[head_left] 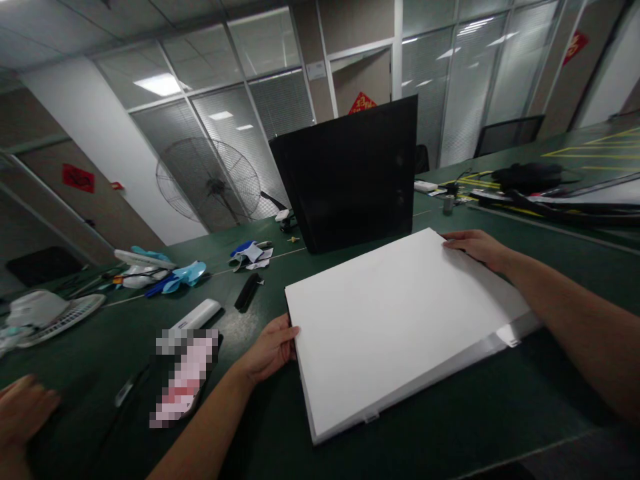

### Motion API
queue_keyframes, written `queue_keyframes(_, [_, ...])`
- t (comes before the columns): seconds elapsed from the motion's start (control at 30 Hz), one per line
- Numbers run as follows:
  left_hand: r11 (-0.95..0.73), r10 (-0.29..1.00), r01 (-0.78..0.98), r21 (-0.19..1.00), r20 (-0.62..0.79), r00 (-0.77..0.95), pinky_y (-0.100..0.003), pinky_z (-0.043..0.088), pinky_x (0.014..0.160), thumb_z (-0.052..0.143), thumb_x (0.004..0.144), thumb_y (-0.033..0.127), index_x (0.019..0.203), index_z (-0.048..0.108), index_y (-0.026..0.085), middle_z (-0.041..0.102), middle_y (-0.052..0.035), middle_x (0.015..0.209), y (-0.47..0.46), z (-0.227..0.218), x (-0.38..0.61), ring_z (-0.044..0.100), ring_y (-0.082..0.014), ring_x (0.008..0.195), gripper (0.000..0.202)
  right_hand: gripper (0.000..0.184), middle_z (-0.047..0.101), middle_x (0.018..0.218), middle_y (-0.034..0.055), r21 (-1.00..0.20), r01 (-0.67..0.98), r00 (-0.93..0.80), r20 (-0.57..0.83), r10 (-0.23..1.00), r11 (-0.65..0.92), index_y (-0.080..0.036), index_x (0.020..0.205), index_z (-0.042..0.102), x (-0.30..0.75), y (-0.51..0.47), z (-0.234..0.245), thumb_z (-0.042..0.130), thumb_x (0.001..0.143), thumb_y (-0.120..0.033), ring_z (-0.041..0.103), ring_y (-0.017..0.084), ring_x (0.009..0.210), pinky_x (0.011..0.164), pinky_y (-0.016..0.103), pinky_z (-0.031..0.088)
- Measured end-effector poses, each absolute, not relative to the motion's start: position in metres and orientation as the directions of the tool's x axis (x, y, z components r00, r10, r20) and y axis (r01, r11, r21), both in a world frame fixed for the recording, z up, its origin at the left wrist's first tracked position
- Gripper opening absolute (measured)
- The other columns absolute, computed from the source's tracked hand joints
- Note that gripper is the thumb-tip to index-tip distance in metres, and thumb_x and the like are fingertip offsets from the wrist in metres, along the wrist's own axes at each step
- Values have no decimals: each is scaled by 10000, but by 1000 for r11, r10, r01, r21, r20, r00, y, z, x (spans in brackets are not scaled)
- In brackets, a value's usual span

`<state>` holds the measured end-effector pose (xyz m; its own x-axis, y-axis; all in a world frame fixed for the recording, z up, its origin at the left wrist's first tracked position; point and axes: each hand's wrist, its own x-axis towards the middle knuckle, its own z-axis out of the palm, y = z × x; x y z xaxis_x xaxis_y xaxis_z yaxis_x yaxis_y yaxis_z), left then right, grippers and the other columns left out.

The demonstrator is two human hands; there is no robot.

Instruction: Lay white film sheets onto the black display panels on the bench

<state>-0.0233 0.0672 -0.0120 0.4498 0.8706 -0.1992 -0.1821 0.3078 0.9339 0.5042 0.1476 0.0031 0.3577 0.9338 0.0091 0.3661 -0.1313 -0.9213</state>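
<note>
A large flat white panel (395, 320) lies on the dark green table (500, 413) in front of me, with a thin metal strip along its near right edge. My left hand (270, 348) grips the panel's left edge, fingers curled over it. My right hand (475, 247) rests on the far right corner, fingers laid on the top surface and edge. A tall black panel (353, 173) stands upright just behind the white one.
Left of the panel lie a black bar (249, 292), a white rectangular device (197, 315), blue gloves (183, 275) and a white fan cover (55, 317). Another person's hand (23, 407) rests at the far left. A floor fan (210, 180) stands behind; cables and black gear (530, 179) sit far right.
</note>
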Motion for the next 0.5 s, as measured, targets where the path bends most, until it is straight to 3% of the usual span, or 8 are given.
queue_keyframes(0.07, [323,871,-188,928,-213,442,-234,575,574,839,782,214,1120,674,131,768,-71,860,69,-16,-23,714,-151,632,385,383,725,1167,269,-869,478,349,56,935,-126,-33,1255,730,502,152,5,719,883,-124,716,261,967,920,408,502])
queue_keyframes(0.13, [346,874,-191,919,-241,421,-215,558,518,830,779,202,1027,674,122,744,-52,760,72,-19,-23,694,-142,569,303,477,591,1415,302,-819,571,337,160,928,-66,-41,1329,692,495,152,12,748,862,-122,617,311,1240,1055,415,434])
queue_keyframes(0.2, [370,872,-192,909,-268,410,-215,558,489,821,775,196,973,666,114,739,-57,728,74,-20,-23,693,-148,549,264,547,489,1552,240,-757,651,244,270,931,49,-123,1426,643,478,140,22,744,893,-194,541,314,1344,1108,406,408])
queue_keyframes(0.27, [387,868,-195,901,-285,408,-220,563,470,815,770,192,975,662,109,754,-75,748,76,-20,-23,701,-158,550,269,541,514,1555,152,-629,734,13,387,922,254,-234,1462,621,449,112,31,714,937,-324,556,307,1333,1127,431,424])
queue_keyframes(0.33, [396,866,-201,896,-291,407,-226,569,461,809,769,189,987,662,107,765,-86,772,77,-19,-24,708,-163,555,275,607,533,1549,91,-413,748,-323,458,828,520,-326,1500,575,413,71,34,715,925,-461,534,317,1373,1175,482,409])
queue_keyframes(0.43, [391,866,-215,895,-279,415,-225,568,447,804,779,185,998,657,114,760,-72,765,76,-19,-25,705,-161,548,273,979,415,1645,69,-189,627,-676,352,648,756,-386,1661,280,365,7,24,761,838,-611,456,345,1460,1184,534,430])
queue_keyframes(0.5, [384,864,-226,895,-262,431,-219,566,446,810,788,190,1024,651,125,756,-59,765,73,-21,-24,707,-159,554,293,916,468,1608,51,-67,538,-777,346,526,840,-416,1666,224,349,-23,8,716,902,-530,503,321,1432,1185,540,439])
